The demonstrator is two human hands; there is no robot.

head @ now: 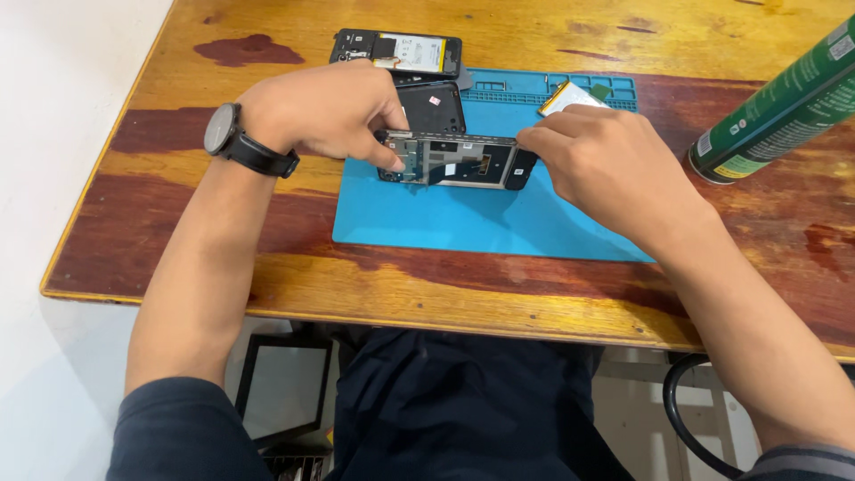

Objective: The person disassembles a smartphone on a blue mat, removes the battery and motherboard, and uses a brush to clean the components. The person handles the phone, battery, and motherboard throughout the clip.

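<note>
Landmark: blue mat (463,227) on a wooden table (534,294).

- Near edge of mat: bare.
- Middle of mat: opened phone (456,161), back uppermost, raised on its long edge.
- Left hand (325,111), watch (223,129) at wrist: fingers closed on the phone's left end.
- Right hand (606,165): fingertips pinching its right end.
- Behind the phone, on the mat: black back cover (434,107); battery (570,95) at far right corner.
- Beyond the mat's far edge: second opened phone (396,52).
- Right of mat: green spray can (775,107), lying tilted.
</note>
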